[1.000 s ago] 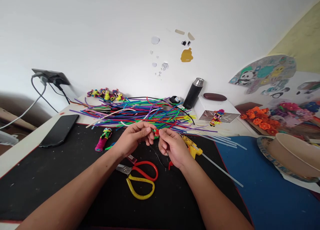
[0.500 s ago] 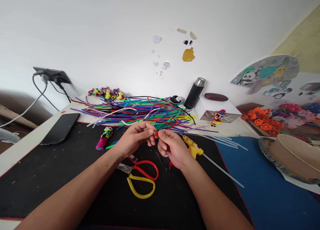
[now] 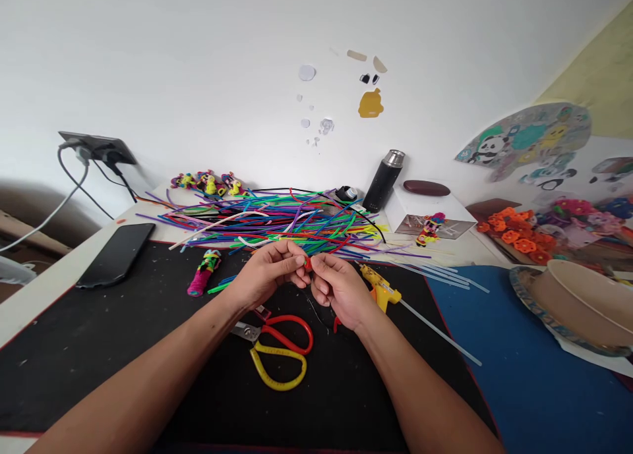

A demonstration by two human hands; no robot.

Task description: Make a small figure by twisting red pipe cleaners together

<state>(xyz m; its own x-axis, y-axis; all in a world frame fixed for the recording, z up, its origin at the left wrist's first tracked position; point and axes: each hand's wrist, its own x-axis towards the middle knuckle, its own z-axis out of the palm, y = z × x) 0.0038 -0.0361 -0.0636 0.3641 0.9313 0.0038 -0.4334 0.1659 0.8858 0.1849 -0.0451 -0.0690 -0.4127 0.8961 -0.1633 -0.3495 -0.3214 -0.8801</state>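
Between my fingertips is a small red-orange piece (image 3: 307, 264), perhaps coiled pipe cleaner; its exact shape is mostly covered. My left hand (image 3: 277, 269) pinches it from the left. My right hand (image 3: 341, 286) pinches it from the other side, its fingers curled. Just below them lie scissors (image 3: 281, 348) with one red and one yellow handle, their blades partly behind my left forearm. A yellow glue gun (image 3: 380, 289) with a clear glue stick rests beside my right hand. To the left, a pink, green and yellow pipe-cleaner figure (image 3: 204, 273) lies on the black mat (image 3: 123, 348).
Many coloured pipe cleaners (image 3: 267, 220) are heaped along the wall. Behind stand a black flask (image 3: 384, 180) and a white box (image 3: 440, 207) with a small figure (image 3: 430, 230) before it. A phone (image 3: 116, 256) lies left; a beige bowl (image 3: 588, 302) sits right on the blue mat (image 3: 544, 388).
The whole view has shifted very slightly. Both hands keep their pinch on the red-orange piece, with hardly any visible movement.
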